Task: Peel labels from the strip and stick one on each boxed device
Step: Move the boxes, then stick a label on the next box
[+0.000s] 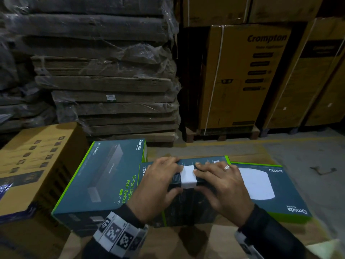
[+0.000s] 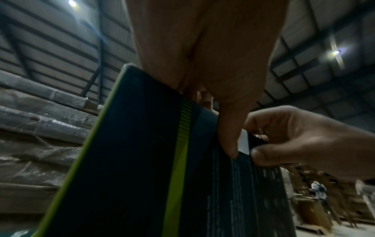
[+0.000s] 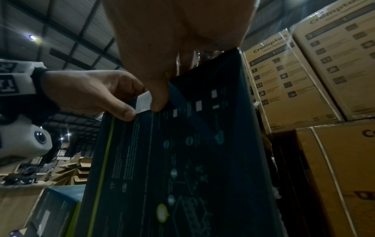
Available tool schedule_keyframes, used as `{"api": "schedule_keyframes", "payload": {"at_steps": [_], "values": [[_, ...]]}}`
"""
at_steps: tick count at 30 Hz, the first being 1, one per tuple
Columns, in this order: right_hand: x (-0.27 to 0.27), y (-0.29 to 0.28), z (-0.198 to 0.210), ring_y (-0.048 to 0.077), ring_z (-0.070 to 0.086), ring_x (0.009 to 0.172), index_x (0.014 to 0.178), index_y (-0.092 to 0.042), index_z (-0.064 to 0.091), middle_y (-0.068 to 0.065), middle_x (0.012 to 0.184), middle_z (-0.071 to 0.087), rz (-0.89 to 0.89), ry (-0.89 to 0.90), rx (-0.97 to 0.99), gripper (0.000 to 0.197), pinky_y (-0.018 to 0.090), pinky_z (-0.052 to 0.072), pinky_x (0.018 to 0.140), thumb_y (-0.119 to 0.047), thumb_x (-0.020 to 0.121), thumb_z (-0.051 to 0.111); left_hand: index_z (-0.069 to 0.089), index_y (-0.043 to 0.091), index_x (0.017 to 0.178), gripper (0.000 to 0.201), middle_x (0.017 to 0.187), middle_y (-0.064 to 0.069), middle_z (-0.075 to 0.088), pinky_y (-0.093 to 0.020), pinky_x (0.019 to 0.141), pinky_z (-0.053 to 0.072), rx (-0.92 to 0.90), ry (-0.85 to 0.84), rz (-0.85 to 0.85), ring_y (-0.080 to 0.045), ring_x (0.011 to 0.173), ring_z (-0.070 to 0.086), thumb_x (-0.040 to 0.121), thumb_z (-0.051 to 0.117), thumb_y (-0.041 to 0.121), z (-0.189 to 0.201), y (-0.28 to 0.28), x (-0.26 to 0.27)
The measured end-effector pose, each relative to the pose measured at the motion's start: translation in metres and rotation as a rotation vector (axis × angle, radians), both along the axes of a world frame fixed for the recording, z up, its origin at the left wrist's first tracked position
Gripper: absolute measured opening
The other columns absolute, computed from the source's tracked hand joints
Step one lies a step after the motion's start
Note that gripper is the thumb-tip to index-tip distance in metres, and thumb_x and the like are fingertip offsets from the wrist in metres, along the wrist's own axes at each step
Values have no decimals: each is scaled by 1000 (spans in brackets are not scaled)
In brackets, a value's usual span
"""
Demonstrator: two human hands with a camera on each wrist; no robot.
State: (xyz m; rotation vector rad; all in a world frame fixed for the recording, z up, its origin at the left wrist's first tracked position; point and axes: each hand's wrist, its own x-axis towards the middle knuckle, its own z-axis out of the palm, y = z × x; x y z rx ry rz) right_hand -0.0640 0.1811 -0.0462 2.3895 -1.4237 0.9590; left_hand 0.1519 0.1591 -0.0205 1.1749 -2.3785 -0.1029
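The boxed device [image 1: 188, 200] stood on edge between two flat boxes [image 1: 104, 182], presenting its top edge; the white label [image 1: 188, 177] lay folded over that edge; the left hand [image 1: 158, 186] and right hand [image 1: 224, 187], fingers curled over the box, thumbs beside the label, apparently pressed it down for adhesion.

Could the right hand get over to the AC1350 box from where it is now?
Probably yes. The right hand presses the white label on the middle box, and the AC1350 box lies just beside it, top face uncovered.
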Motion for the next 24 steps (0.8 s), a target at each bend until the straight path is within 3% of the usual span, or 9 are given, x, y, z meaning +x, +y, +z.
{"api": "schedule_keyframes", "payload": {"at_steps": [2, 6, 9, 13, 20, 24], "values": [[-4, 3, -3, 18, 53, 108, 120, -25, 57, -5, 124, 61, -1, 41, 16, 46, 42, 46, 83, -35, 77, 69, 53, 24, 113, 54, 133, 5, 51, -34, 101, 41, 19, 23, -6, -12, 122, 41, 67, 79, 33, 2, -1, 1], [14, 9, 1, 23, 54, 100, 123, -26, 53, 1, 114, 61, -95, 87, -31, 42, 43, 45, 80, -45, 85, 48, 50, 23, 121, 63, 129, 7, 51, -19, 101, 31, 58, 44, -11, -8, 119, 40, 66, 77, 34, 4, -1, 1], [20, 8, -1, 25, 53, 97, 120, -28, 52, 3, 111, 58, -119, 109, -82, 37, 43, 43, 81, -46, 88, 44, 49, 25, 121, 60, 126, 9, 52, -21, 100, 35, 60, 75, -17, -5, 116, 41, 68, 76, 36, 6, 3, 2], [11, 10, -2, 24, 50, 103, 122, -29, 53, 0, 120, 49, -105, 92, -51, 39, 43, 40, 84, -45, 88, 44, 49, 26, 118, 54, 125, 9, 52, -21, 98, 36, 58, 112, -29, -5, 115, 42, 72, 74, 35, 8, 7, 1], [32, 20, 5, 26, 48, 110, 125, -29, 52, 5, 127, 52, -119, 144, 20, 43, 41, 30, 90, -44, 84, 52, 41, 25, 127, 68, 122, 7, 50, -15, 99, 34, 104, 197, -18, -5, 114, 44, 70, 77, 32, 2, 10, 2], [19, 20, 11, 27, 48, 113, 125, -30, 57, 6, 128, 55, -176, 121, 101, 50, 44, 33, 91, -58, 93, 30, 35, 33, 126, 70, 124, 9, 49, -15, 101, 33, 125, 205, -15, -2, 116, 44, 69, 76, 33, 1, 12, 2]]}}
